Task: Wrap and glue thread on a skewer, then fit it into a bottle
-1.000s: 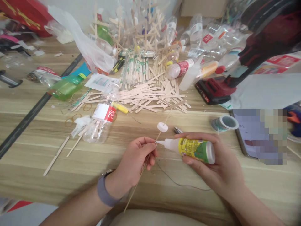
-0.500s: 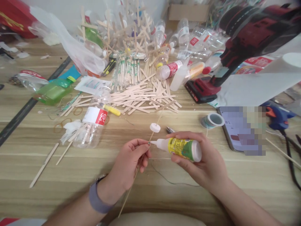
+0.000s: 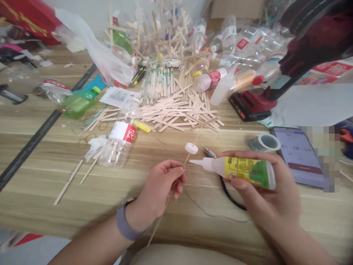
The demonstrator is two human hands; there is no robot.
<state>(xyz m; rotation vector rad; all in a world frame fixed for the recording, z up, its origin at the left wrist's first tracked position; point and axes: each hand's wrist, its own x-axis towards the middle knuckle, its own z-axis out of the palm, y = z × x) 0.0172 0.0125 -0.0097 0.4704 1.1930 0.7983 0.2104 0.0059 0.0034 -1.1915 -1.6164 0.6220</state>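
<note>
My left hand (image 3: 167, 182) pinches a thin wooden skewer (image 3: 157, 229) that runs diagonally between its fingers. A white bottle cap (image 3: 191, 148) is threaded on the skewer beyond my fingertips. At the pinch a small bit of thread shows on the skewer, and a dark thread (image 3: 205, 213) trails over the table to the right. My right hand (image 3: 271, 197) is wrapped round a glue bottle (image 3: 245, 171) with a yellow and green label. The bottle lies sideways, its narrow nozzle pointing left, a little apart from the skewer and my left fingers.
Craft sticks (image 3: 176, 110) are heaped behind my hands. A clear plastic bottle (image 3: 118, 145) holding sticks stands left. To the right are a thread spool (image 3: 265, 142), a phone (image 3: 299, 154) and a red-black power tool (image 3: 256, 103). Many plastic bottles crowd the back.
My right hand has drawn the glue bottle to the right, so its nozzle has come away from the skewer. My left hand keeps its pinch. The whole view has shifted slightly.
</note>
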